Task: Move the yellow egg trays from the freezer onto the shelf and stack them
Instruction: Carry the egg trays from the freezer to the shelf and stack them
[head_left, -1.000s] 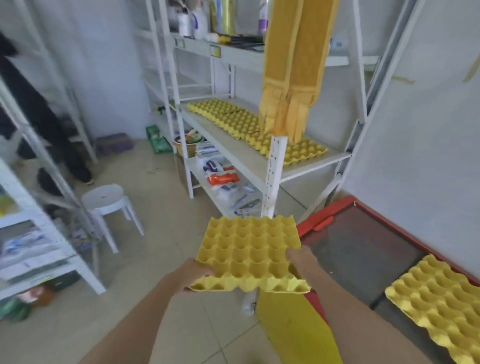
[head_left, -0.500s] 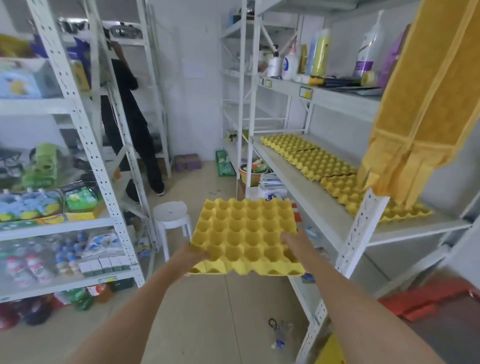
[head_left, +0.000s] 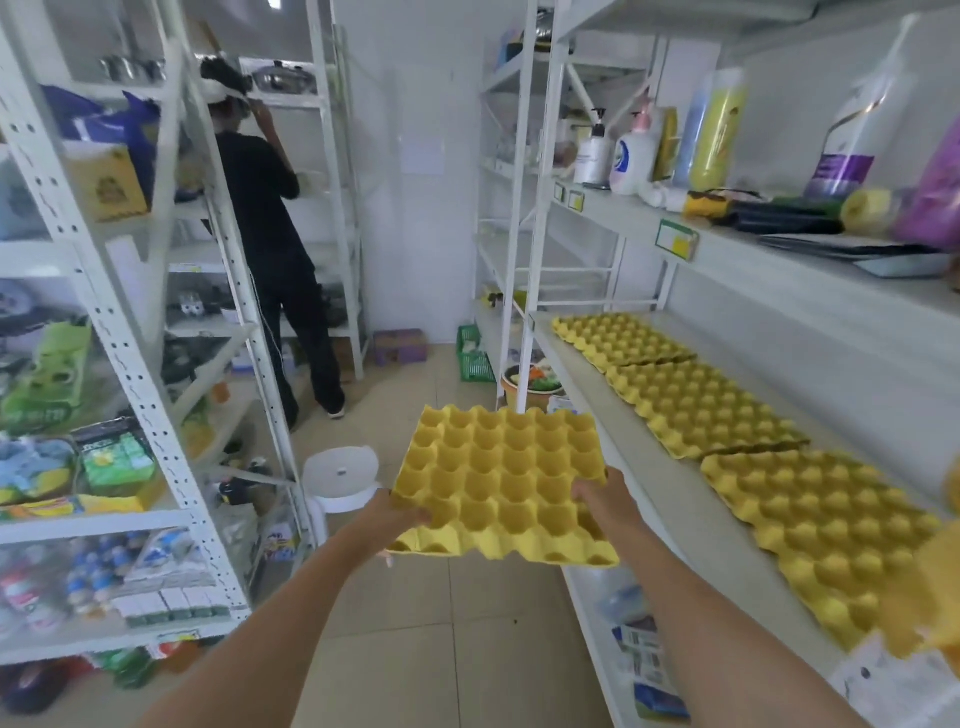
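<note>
I hold a yellow egg tray (head_left: 498, 478) level in front of me, above the aisle floor. My left hand (head_left: 388, 519) grips its near left corner and my right hand (head_left: 600, 496) grips its near right edge. On my right, the white shelf (head_left: 675, 499) carries three yellow egg trays in a row: a far one (head_left: 621, 340), a middle one (head_left: 701, 408) and a near one (head_left: 826, 535). The held tray hangs just left of the shelf's front edge. The freezer is out of view.
A person in black (head_left: 275, 244) stands at the far left racks. A white stool (head_left: 340, 475) sits on the floor just left of the tray. Stocked racks (head_left: 119, 364) line the left side. Bottles (head_left: 634, 156) fill the upper right shelf. A green basket (head_left: 475, 356) and a bowl (head_left: 532, 382) sit on the floor.
My view has swung left and up, away from the red-rimmed freezer toward the aisle. Both hands kept hold of the tray, which now sits beside the shelf.
</note>
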